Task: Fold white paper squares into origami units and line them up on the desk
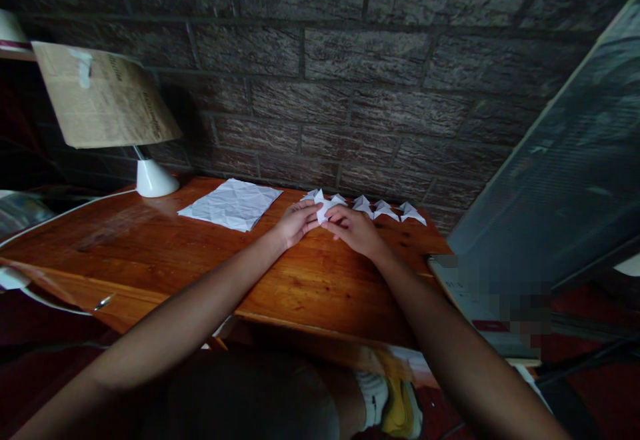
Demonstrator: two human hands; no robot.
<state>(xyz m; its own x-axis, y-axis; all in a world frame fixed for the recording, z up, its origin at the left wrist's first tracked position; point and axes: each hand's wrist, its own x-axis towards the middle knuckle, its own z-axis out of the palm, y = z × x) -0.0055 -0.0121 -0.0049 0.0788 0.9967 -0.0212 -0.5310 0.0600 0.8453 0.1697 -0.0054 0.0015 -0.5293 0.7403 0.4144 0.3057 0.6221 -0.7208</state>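
My left hand [296, 221] and my right hand [354, 228] meet at the far side of a wooden table [200, 260]. Both hands pinch a small folded white paper piece [325, 208] between their fingertips, just above the tabletop. Right of it, a row of several similar folded paper shapes [385, 211] lies along the table's back edge. A creased, flat white sheet of paper [233, 204] lies to the left of my hands.
A desk lamp with a white base [155, 179] and a paper shade [103, 97] stands at the back left. A brick wall [350, 80] runs behind the table. A dark slanted panel [565, 180] leans at the right. My knees and a sock show below.
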